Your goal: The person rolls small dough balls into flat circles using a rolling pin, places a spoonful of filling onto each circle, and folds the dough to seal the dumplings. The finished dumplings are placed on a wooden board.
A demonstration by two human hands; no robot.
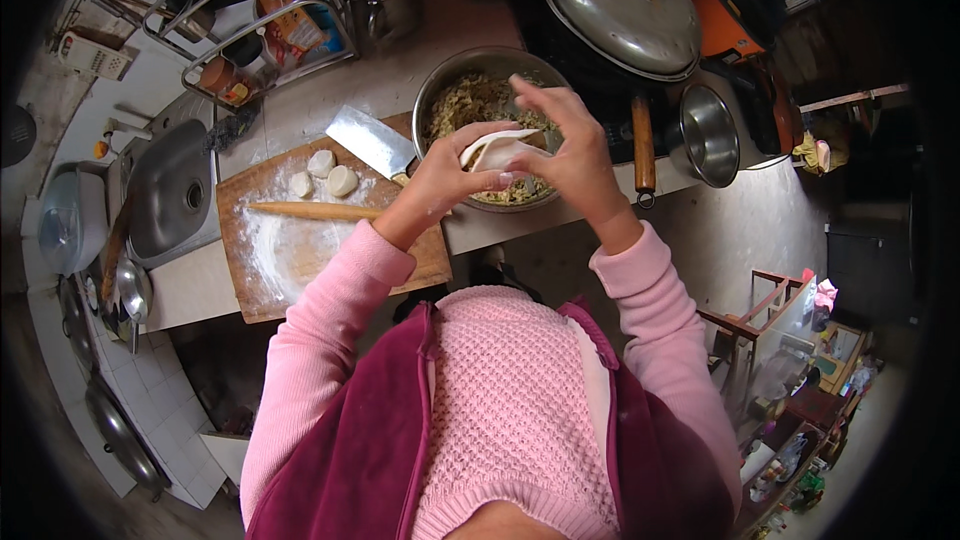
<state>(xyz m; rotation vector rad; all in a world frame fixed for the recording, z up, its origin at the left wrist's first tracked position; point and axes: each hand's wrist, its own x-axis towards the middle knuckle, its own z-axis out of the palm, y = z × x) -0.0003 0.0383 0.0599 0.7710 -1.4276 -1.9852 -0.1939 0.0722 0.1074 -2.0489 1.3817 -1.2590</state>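
Between my two hands, above a steel bowl point(421, 101), is a folded dough wrapper point(504, 152) with some filling showing at its open edges. My left hand point(442, 176) cups the wrapper from the left, thumb in front and fingers behind. On the other side, my right hand point(574, 146) pinches its right end with the thumb; the index finger is raised. Chopped filling point(469, 105) lies in the bowl, partly hidden by my hands. A wooden cutting board point(405, 264) dusted with flour carries a rolling pin point(315, 211) and three dough pieces point(343, 181).
A cleaver point(371, 141) lies at the board's back edge, its handle partly hidden. To the left is a steel sink point(169, 195). Right of the bowl stand a lidded pan point(622, 7) on the stove and a steel pot point(709, 135). A metal rack point(277, 64) holds jars and packets.
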